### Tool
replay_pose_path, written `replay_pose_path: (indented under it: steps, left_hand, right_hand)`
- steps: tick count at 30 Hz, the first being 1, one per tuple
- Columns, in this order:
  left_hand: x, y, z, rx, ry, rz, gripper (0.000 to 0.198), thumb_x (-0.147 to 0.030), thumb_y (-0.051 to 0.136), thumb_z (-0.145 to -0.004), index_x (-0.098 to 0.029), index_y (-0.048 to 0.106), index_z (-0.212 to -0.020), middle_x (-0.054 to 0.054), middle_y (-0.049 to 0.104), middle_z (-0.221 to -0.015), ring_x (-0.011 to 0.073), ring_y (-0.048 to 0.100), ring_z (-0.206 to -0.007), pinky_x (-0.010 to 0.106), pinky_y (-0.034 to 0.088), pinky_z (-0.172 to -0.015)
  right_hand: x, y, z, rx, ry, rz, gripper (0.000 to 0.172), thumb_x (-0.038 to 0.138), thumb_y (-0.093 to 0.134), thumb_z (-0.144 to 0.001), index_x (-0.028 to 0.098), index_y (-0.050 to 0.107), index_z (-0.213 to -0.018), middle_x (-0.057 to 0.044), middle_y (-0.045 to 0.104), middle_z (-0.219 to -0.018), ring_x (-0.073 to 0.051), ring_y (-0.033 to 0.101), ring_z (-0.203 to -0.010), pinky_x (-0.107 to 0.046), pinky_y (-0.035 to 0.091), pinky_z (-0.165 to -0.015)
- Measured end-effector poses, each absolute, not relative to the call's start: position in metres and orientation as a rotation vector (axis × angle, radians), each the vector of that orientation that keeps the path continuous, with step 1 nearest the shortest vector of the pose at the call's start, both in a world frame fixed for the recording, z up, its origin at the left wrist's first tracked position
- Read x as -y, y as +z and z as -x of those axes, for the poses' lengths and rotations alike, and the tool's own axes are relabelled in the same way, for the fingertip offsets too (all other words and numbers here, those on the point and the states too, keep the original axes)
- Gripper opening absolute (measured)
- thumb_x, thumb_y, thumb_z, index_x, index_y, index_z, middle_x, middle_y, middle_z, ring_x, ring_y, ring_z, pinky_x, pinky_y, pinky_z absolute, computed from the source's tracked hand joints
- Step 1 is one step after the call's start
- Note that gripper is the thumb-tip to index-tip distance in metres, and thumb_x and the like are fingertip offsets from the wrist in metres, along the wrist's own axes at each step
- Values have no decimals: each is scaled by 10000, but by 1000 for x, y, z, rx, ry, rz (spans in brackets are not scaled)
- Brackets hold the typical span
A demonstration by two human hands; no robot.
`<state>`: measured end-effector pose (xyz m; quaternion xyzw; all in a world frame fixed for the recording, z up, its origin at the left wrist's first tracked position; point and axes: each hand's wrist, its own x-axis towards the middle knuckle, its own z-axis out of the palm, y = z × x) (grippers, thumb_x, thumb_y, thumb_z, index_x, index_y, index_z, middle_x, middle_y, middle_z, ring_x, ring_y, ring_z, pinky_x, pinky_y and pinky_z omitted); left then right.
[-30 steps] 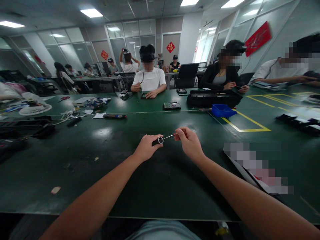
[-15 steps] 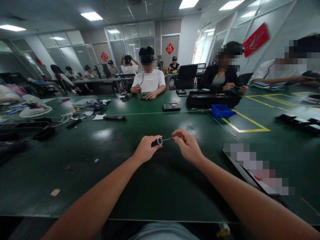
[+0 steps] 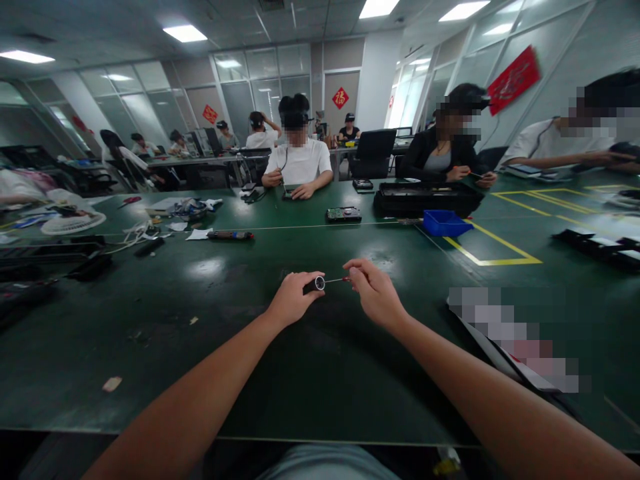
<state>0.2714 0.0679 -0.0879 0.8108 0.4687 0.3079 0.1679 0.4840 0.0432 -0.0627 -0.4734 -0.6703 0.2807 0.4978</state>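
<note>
My left hand (image 3: 296,296) is closed around a short black cylinder (image 3: 313,285), whose round end has a bright silver ring with a dark inside and faces right. What kind of thing it is, I cannot make out. In my right hand (image 3: 374,291) a thin screwdriver (image 3: 336,280) is pinched between thumb and fingers. Its slim metal shaft points left and its tip meets the ringed end of the cylinder. A bit of red handle shows at the fingertips; the rest is hidden by the hand. Both hands are just above the green table (image 3: 330,380).
Beyond my hands lie a green circuit-board drive (image 3: 343,214), a blue bin (image 3: 446,223) and a long black casing (image 3: 429,199). A marker-like tool (image 3: 230,235) is left of them. At right sits a blurred-out flat item (image 3: 515,340). A co-worker (image 3: 298,163) sits opposite.
The fingers of my right hand have shifted slightly on the screwdriver handle. My left hand and the black cylinder have stayed nearly still.
</note>
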Motion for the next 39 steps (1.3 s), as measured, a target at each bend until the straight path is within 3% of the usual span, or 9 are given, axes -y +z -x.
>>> replay_pose_path:
  steps: [2,7,13,18,27,39]
  left_hand:
    - [-68,-88,-271,-1344,877,-2296,385,-316,668,-889,-268,629,-1269,44,689,-1173,248,603,-1086,453,419,-1019]
    - [-68,-88,-272,-1347,856,-2299,390,-302,686,-874,-271,639,-1260,45,693,-1161,252,604,-1075,484,388,-1062]
    - [-69,-85,-273,-1337,864,-2305,396,-299,677,-881,-259,626,-1271,47,697,-1157,247,606,-1077,518,347,-1106]
    - [-71,-80,-270,-1275,795,-2402,399,-274,677,-883,-310,613,-1275,23,664,-1262,230,565,-1197,571,185,-1184]
    - [-73,-87,-268,-1323,759,-2414,417,-322,671,-887,-311,603,-1298,38,664,-1241,248,560,-1191,593,207,-1167]
    - [-71,-84,-272,-1330,700,-2459,424,-296,694,-871,-321,619,-1287,30,676,-1224,243,562,-1179,572,200,-1169]
  right_hand:
    - [-44,-62,-483,1538,735,1106,192,380,543,-910,252,618,-1034,-1,662,-774,-179,589,-672,-322,431,-649]
    - [-50,-63,-481,1395,878,1027,244,451,593,-865,214,648,-879,-28,677,-764,-184,624,-715,-343,483,-720]
    - [-60,-75,-479,1113,1078,998,287,500,659,-807,215,653,-837,-13,629,-736,-165,586,-674,-331,514,-683]
    - [-72,-80,-487,887,1402,966,262,473,665,-803,224,606,-744,12,538,-625,-147,510,-542,-383,562,-698]
    - [-68,-78,-486,1022,1084,1020,295,514,676,-789,225,621,-799,4,588,-693,-153,556,-639,-322,524,-653]
    - [-57,-71,-486,1409,767,1078,222,416,499,-938,222,592,-880,-14,632,-749,-165,585,-673,-320,469,-670]
